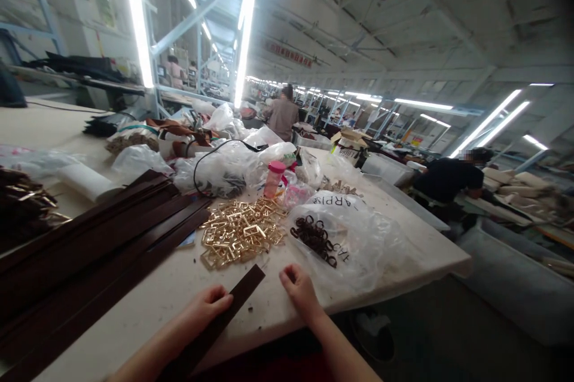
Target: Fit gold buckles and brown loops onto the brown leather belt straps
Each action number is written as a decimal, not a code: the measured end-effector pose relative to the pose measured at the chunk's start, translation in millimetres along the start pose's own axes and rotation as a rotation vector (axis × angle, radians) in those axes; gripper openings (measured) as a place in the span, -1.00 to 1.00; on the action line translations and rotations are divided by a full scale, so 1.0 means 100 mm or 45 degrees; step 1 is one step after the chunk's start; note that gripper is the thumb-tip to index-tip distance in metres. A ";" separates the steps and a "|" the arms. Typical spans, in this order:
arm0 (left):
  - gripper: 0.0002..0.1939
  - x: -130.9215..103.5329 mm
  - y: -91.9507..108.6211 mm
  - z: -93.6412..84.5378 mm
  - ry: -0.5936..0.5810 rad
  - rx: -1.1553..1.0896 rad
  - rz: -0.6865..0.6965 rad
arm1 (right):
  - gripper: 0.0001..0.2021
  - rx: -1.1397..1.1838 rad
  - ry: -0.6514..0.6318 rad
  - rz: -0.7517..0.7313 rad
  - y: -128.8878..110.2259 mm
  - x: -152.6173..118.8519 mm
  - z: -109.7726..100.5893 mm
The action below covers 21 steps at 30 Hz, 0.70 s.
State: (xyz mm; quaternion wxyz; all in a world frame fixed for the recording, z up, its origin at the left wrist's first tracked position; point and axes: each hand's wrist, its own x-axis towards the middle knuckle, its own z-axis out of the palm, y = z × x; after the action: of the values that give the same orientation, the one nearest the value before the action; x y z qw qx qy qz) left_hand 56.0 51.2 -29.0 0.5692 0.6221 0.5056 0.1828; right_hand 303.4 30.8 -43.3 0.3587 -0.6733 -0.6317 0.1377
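My left hand [207, 305] is closed on a dark brown leather strap [246, 287], thumb on top, near the strap's square-cut end. The strap runs back below my forearm and out of view. To the right of that end, and apart from it, my right hand [299, 291] has its thumb and fingers curled together; whatever it may hold is hidden. Just beyond both hands lies a heap of gold-coloured metal buckles [244, 231]. Small dark brown loops [314, 238] lie on a clear plastic bag [372, 244] beyond my right hand.
Long dark brown strips [103, 235] are stacked along the left of the table [152, 316]. A pink-lidded cup [274, 179], plastic bags [224, 167] and a white roll [89, 182] stand or lie farther back. Beyond the table's right edge are a grey bin [515, 286] and a seated person [452, 177].
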 end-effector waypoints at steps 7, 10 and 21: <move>-0.59 -0.04 0.14 -0.01 -0.031 0.028 -0.070 | -0.73 -0.218 0.225 0.215 0.64 0.92 -0.67; -0.61 -0.05 0.13 -0.02 -0.037 0.009 -0.083 | -0.77 -0.339 0.092 0.322 0.83 1.09 -0.70; -0.76 -0.18 0.15 -0.04 0.011 0.099 -0.011 | -0.87 -0.687 -0.079 0.333 0.63 0.79 -0.55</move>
State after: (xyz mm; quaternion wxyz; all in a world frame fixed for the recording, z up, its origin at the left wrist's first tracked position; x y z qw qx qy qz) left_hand 51.3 40.7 -7.7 0.5433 0.6406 0.5175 0.1632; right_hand 398.4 92.1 -24.6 0.1267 -0.8154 -0.5641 0.0305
